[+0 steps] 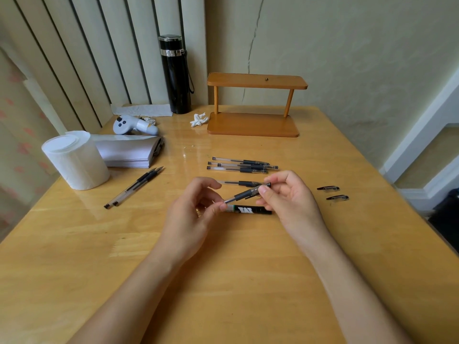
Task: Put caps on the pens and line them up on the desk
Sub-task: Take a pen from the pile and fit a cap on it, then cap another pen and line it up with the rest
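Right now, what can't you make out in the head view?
- Held pen: whether the cap is fully seated; right hand fingers cover that end.
- Marker: left end hidden behind left hand; label too small.
- Pen behind the hands: partly hidden.

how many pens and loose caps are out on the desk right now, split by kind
Capped pens lying in the group at the middle: 3
Capped pen lying alone behind the hands: 1
Pen held in both hands: 1
Uncapped pens on the left: 2
Loose caps on the right: 2
Black marker under the hands: 1
Total: 10
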